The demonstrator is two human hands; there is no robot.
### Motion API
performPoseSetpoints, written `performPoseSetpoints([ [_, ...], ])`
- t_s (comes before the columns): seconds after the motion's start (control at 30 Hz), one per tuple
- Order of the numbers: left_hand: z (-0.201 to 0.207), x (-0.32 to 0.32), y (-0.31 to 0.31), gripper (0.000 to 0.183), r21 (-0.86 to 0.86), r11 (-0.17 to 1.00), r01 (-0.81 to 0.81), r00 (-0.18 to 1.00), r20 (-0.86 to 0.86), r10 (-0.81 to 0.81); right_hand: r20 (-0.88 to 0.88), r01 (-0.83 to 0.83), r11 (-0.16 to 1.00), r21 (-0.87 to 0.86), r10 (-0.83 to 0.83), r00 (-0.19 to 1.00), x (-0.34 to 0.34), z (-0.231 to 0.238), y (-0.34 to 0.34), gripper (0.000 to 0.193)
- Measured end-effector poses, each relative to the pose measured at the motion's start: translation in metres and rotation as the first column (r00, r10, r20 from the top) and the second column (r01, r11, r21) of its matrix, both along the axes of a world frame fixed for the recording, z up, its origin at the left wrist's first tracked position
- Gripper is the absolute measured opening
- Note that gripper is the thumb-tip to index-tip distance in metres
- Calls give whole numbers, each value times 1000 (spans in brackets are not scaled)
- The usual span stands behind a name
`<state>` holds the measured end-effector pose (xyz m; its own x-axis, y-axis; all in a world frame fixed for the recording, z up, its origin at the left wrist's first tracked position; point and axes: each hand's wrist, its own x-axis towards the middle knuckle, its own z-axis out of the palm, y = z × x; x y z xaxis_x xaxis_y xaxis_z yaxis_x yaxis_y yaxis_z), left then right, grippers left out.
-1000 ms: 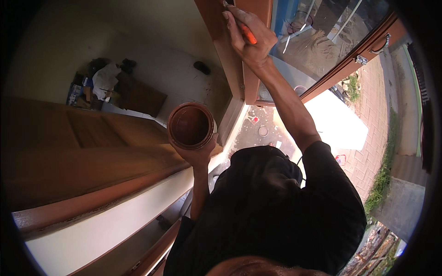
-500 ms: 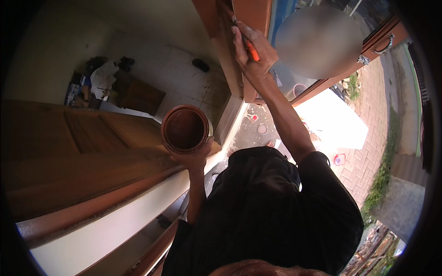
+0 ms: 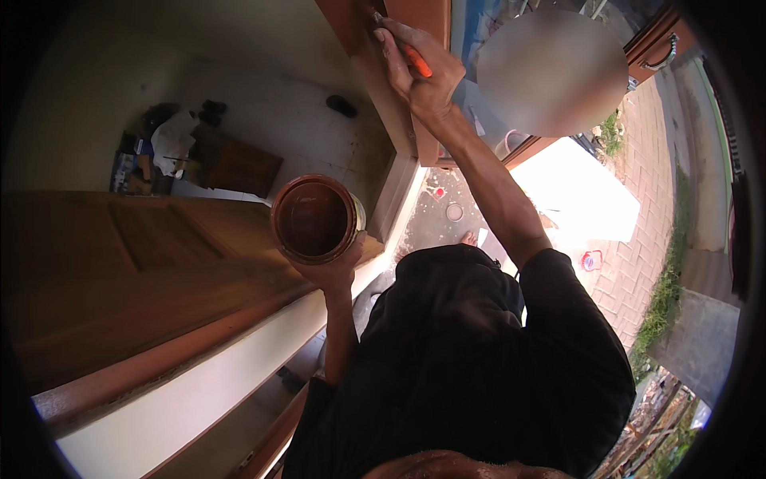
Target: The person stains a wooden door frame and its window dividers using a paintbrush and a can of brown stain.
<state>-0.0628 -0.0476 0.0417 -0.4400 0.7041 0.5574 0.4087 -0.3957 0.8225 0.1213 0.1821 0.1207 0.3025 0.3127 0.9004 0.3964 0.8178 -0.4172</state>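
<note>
We note our right hand [image 3: 431,80], fingers grasping an orange-handled brush [image 3: 416,61], slightly higher along the brown frame [image 3: 343,24] than half a second ago. Our left hand [image 3: 333,273] still clasps the pot [image 3: 317,219], left of the frame.

You have open air ahead of the pot [image 3: 313,219] in your left hand [image 3: 335,270], over the room's floor [image 3: 299,132] — but the wooden door [image 3: 136,239] blocks its left. The brown frame [image 3: 391,116] stands close by your right hand [image 3: 431,84]; a glazed leaf [image 3: 650,49] bounds the space to its right.
</note>
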Motion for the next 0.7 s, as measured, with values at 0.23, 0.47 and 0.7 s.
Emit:
performPoseSetpoints([
  [0.23, -2, -1, -8, 126, -132, 991, -21, 995, 89, 33, 159, 88, 972, -219, -53, 986, 5, -65, -9, 13],
  [0.47, -8, -5, -4, 123, -173, 985, -25, 996, 78, 39, 14, -20, 997, -72, 21, 1000, 3, -8, 11, 13],
  [0.7, -3, 1, -4, 119, -122, 993, -5, 988, 151, 23, 110, 67, 996, -52, -61, 992, 2, -30, -3, 15],
])
